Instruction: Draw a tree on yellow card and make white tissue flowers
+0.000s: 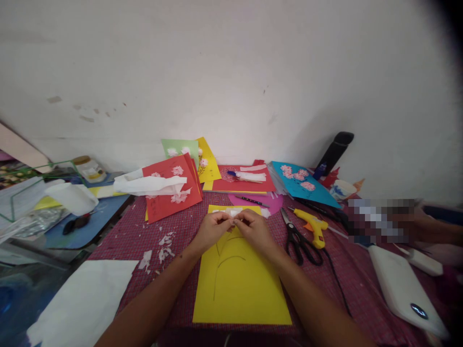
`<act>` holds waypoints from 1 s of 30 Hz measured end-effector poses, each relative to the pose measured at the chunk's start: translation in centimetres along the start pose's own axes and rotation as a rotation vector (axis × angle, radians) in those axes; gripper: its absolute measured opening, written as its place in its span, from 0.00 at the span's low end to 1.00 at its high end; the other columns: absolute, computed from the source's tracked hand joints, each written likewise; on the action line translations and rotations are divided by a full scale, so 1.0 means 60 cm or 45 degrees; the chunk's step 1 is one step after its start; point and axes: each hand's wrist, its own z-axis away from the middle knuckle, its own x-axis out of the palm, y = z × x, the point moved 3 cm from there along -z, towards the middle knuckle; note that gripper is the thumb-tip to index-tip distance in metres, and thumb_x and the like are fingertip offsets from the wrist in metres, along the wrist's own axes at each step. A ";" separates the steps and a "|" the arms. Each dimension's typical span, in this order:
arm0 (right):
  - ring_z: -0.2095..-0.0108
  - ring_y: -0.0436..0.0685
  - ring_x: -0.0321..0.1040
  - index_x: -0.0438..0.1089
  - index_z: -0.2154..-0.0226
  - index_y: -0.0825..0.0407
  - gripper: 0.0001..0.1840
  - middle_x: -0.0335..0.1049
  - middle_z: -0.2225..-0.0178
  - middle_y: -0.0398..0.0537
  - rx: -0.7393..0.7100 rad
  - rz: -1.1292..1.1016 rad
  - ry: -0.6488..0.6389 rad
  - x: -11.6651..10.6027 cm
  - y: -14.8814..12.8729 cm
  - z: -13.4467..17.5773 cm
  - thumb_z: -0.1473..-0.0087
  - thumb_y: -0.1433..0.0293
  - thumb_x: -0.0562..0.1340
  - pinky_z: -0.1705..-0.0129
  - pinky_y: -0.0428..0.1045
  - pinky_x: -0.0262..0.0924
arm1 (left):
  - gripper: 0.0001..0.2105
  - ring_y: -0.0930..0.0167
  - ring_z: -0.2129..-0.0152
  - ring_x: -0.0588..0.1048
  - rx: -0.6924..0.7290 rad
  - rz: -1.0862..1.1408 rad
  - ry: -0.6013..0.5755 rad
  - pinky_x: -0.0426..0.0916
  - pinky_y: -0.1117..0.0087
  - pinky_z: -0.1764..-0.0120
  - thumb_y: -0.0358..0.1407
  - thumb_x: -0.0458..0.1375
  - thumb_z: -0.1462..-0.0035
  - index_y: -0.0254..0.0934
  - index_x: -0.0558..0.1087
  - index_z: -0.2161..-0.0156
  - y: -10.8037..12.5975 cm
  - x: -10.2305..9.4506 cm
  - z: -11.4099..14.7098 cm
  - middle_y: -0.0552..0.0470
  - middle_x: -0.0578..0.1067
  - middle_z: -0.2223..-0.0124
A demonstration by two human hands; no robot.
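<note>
A yellow sheet of card (246, 289) lies in front of me with a few dark curved lines drawn on it. Over its far edge, my left hand (214, 230) and my right hand (255, 232) meet fingertip to fingertip. Both pinch a small piece of white tissue paper (232, 220), mostly hidden by the fingers. More white paper (234, 211) shows just behind the fingertips. Right of my right forearm lie black-handled scissors (298, 241) and a yellow glue gun (314, 226).
Red cards (195, 193) with pink paper blossoms and a white strip (155, 184) stand back left. A blue card (304, 185) leans back right, near a black cylinder (334, 152). White paper (87, 299) and scraps (166, 246) lie left; a white device (401, 289) lies right. Another person's arm (437, 229) shows at right.
</note>
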 end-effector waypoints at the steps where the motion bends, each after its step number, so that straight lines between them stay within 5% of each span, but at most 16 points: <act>1: 0.70 0.53 0.67 0.72 0.74 0.49 0.07 0.70 0.72 0.44 -0.003 0.001 -0.001 0.000 0.000 0.000 0.48 0.75 0.61 0.66 0.46 0.59 | 0.08 0.73 0.75 0.71 0.003 -0.006 0.005 0.66 0.73 0.69 0.38 0.61 0.50 0.34 0.75 0.73 0.001 0.000 0.000 0.53 0.74 0.74; 30: 0.69 0.53 0.67 0.72 0.74 0.50 0.08 0.70 0.72 0.44 -0.002 -0.013 -0.019 -0.003 -0.007 0.000 0.47 0.75 0.60 0.66 0.46 0.59 | 0.07 0.73 0.75 0.71 0.038 -0.080 0.013 0.64 0.74 0.69 0.35 0.59 0.49 0.34 0.75 0.73 0.002 -0.002 0.001 0.53 0.74 0.74</act>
